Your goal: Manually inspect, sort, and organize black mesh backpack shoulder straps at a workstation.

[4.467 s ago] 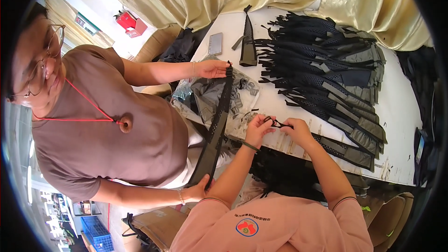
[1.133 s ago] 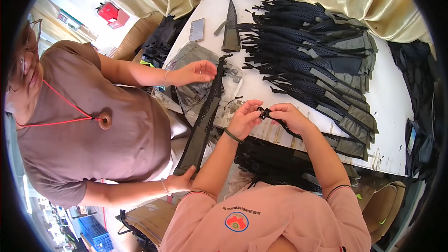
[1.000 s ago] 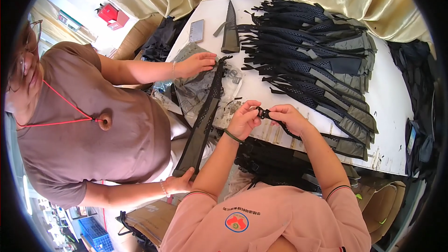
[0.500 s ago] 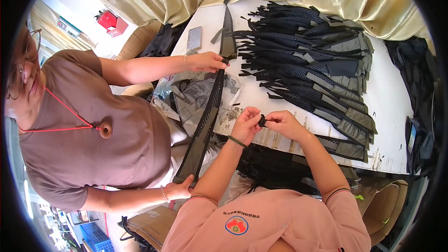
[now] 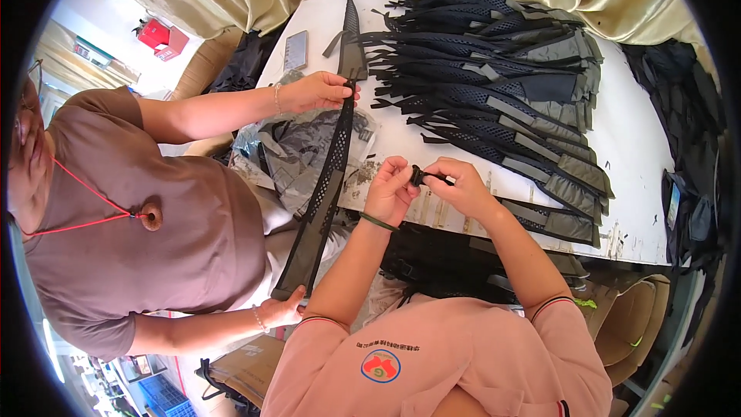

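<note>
A small black buckle (image 5: 417,176) is pinched between the thumb and fingers of my left hand (image 5: 390,191), near the table's front edge. Close on its right, my right hand (image 5: 463,187) is closed on a thin black strap (image 5: 440,178) that runs to the buckle. The fingers partly cover both pieces. Beyond my hands lies a large pile of black and grey padded mesh straps (image 5: 502,85), side by side on the white table (image 5: 633,139). To my left, a person's hands (image 5: 320,93) stretch out one long strap of the same kind (image 5: 324,177).
A phone-like flat rectangle (image 5: 296,51) and crumpled clear plastic bag (image 5: 297,154) lie on the table's left part. Dark fabric (image 5: 671,100) hangs at the right edge. Below the table are cardboard boxes (image 5: 629,324). The co-worker (image 5: 154,224) stands close at my left.
The whole view has shifted slightly, moving things up and left in the picture. My right hand has turned a little, showing more of the thin strap. The co-worker's upper hand has opened slightly around the long strap.
</note>
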Demonstrator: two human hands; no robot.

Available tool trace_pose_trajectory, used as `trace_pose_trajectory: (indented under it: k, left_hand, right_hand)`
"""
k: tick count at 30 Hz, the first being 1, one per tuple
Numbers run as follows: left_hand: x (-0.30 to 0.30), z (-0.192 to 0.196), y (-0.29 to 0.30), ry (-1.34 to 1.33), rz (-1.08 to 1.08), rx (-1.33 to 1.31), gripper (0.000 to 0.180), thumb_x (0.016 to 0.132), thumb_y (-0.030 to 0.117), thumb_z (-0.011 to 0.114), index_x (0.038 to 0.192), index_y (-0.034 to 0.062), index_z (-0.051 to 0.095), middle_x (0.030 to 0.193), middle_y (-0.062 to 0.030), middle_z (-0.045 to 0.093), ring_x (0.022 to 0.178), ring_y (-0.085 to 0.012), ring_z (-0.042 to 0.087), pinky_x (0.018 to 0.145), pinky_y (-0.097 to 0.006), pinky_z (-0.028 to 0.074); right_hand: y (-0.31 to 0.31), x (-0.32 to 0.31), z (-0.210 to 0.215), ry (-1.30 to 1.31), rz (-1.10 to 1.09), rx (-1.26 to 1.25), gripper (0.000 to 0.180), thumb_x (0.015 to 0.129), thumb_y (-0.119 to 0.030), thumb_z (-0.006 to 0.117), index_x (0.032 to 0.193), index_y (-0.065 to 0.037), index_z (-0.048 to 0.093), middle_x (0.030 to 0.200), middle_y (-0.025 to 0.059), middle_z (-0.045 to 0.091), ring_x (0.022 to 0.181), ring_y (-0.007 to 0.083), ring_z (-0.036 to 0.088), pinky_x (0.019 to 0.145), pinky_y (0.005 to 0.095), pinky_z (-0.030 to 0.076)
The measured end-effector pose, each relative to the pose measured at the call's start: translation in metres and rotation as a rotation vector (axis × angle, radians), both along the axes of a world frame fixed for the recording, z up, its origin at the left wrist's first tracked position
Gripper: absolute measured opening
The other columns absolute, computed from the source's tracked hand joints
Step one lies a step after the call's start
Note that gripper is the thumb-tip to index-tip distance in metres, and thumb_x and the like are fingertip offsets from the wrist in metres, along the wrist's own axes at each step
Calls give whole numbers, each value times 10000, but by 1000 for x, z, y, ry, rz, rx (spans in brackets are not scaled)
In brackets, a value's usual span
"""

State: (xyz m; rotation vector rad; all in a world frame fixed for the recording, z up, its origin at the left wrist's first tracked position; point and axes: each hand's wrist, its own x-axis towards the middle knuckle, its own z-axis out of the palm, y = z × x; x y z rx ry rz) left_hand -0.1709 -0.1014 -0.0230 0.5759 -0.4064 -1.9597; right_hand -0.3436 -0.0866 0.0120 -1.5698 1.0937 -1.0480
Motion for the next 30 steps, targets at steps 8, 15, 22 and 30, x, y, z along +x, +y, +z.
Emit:
trace_pose_trajectory:
  k: [8,15,22,30]
  left_hand:
    - [-5,3,1,43,4,2,142,883,18,573,988,102,528,818,-32,592,648,-119,565,591,-251,449]
    - [-4,2,2,36,-61,5,168,884,17,570,1015,103,511,800,-28,583,650,-126,566,616,-245,461]
    - [0,-1,2,46,-158,15,178,900,51,552,1065,100,506,860,-30,601,751,-114,584,640,-222,469]
    - [0,-1,4,197,-280,93,190,892,47,554,1070,98,509,861,-50,608,724,-127,574,629,-231,453]
  right_hand:
    - [2,-3,-1,-294,67,318,105,844,-95,603,879,-9,654,779,-36,582,684,42,495,640,200,399]
    - [0,-10,12,-80,162,58,98,826,-82,616,870,3,640,754,25,581,709,112,520,648,261,424]
    - [3,-15,15,100,206,-90,112,791,-79,626,864,5,633,741,88,571,672,183,533,624,288,429]
    - [5,-24,20,99,215,-109,140,799,-103,626,904,-14,652,735,88,578,668,183,539,616,293,429]
